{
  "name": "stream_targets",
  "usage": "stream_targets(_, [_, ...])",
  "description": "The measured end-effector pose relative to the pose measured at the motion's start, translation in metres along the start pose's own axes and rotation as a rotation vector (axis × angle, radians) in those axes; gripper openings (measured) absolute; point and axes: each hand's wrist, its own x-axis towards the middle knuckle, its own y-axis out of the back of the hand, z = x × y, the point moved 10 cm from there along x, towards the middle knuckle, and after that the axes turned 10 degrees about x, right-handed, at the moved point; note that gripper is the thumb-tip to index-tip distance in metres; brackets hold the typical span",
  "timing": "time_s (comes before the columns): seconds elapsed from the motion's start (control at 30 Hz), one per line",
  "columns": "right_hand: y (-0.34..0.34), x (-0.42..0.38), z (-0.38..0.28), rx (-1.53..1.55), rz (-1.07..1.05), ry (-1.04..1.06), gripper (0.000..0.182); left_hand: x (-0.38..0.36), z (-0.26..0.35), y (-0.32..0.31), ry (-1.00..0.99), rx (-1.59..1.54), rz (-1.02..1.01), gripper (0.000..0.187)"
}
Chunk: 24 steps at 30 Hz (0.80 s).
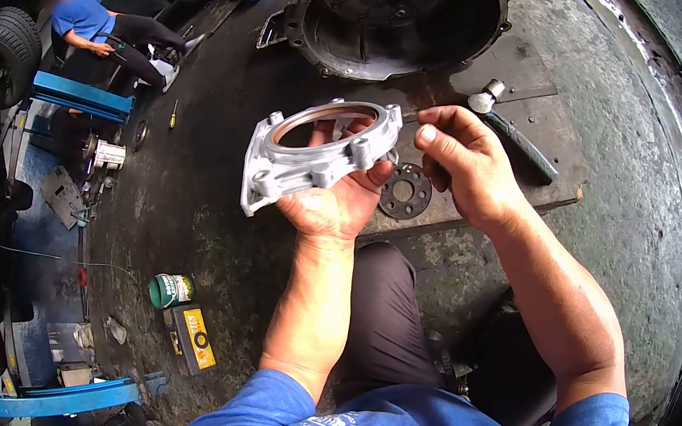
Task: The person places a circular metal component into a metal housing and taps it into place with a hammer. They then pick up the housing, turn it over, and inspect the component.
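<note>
A silver cast-metal oil seal housing (313,165) with a brownish inner ring rests in my left hand (333,206). My fingers grip it from below and behind, and it is tilted above the floor. Just right of the housing's edge is my right hand (473,167), apart from it. Its thumb and index finger are pinched together and the other fingers are curled; I cannot make out what is between them. Below and between the hands, a dark round plate with holes (422,197) lies on a board (514,75).
A large bell-shaped casing (356,59) stands at the far end. A hammer (529,149) lies on the board at right. On the left floor are a green can (161,292), a yellow-black box (201,338) and a screwdriver (173,117). Another person (86,17) is at upper left.
</note>
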Motion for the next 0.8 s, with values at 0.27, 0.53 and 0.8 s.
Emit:
stream_targets(0.27, [-0.033,-0.011,-0.014,-0.033,-0.202,0.073,0.043,-0.006,-0.014,-0.006,0.147,-0.087,-0.062,0.086])
stream_targets(0.53, [-0.034,-0.021,-0.019,-0.003,-0.192,0.131,0.028,-0.003,0.001,-0.023,0.094,0.020,-0.064,0.077])
stream_targets(0.8, [-0.044,-0.034,-0.025,-0.182,-0.151,0.358,0.024,-0.005,0.031,0.019,-0.311,0.210,0.464,0.049])
